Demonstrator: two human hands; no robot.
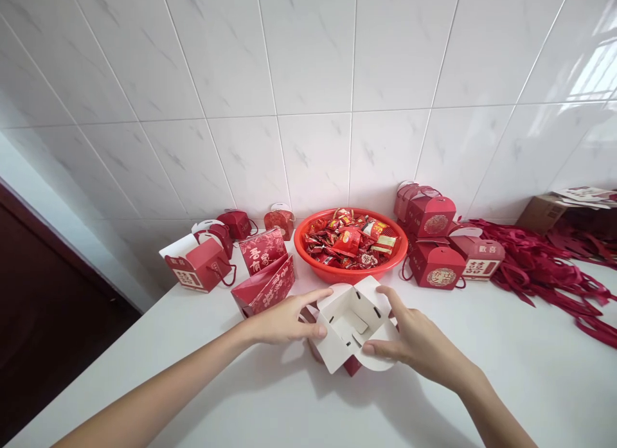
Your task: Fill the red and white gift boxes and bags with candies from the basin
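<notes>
An unfolded-top red box with a white inside (pixel 348 324) stands on the white table in front of me, its flaps spread outward and its inside showing no contents. My left hand (pixel 288 318) holds its left side, thumb on the left flap and fingers around the edge. On the right side, my right hand (pixel 407 332) grips the flaps between thumb and fingers. Just behind the box sits a red plastic basket (pixel 318 272) full of red-wrapped sweets (pixel 347 242). To the left of it, near my left hand, are open red boxes with white lettering (pixel 270 290).
Red boxes with cord handles (pixel 195 265) stand at the left, and more red boxes (pixel 436 265) are stacked right of the basket. Dark red ribbons (pixel 525 255) spread over the table's right side beside a brown carton (pixel 542 213). A tiled wall (pixel 313 146) rises behind.
</notes>
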